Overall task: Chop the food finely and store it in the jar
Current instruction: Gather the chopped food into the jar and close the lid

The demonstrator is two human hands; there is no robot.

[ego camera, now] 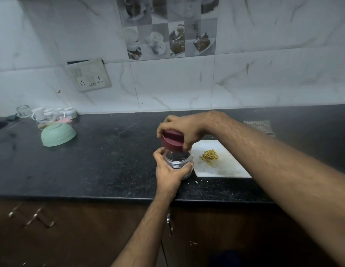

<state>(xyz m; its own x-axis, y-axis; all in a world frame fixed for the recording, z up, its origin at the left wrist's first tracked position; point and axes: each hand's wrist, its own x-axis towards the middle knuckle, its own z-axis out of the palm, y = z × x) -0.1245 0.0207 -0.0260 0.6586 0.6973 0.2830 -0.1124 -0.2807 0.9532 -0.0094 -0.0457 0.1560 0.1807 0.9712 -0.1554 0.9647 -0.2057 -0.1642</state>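
A small clear jar (pixel 179 160) stands on the black counter (pixel 102 166), and my left hand (pixel 170 173) grips it around its side. My right hand (pixel 182 128) holds the maroon lid (pixel 172 140) from above, tilted and lifted just off the jar's mouth. The jar looks empty inside. To the right lies a white cutting board (pixel 225 168) with a small heap of yellowish chopped food (pixel 209 156) on it.
An upturned pale green bowl (pixel 57 134) lies at the left, with glasses and cups (pixel 50 113) behind it by the wall. A socket plate (pixel 89 75) hangs on the tiled wall. A mesh cloth (pixel 259 125) lies at the back right. Cupboard doors with handles (pixel 168 223) sit below the counter edge.
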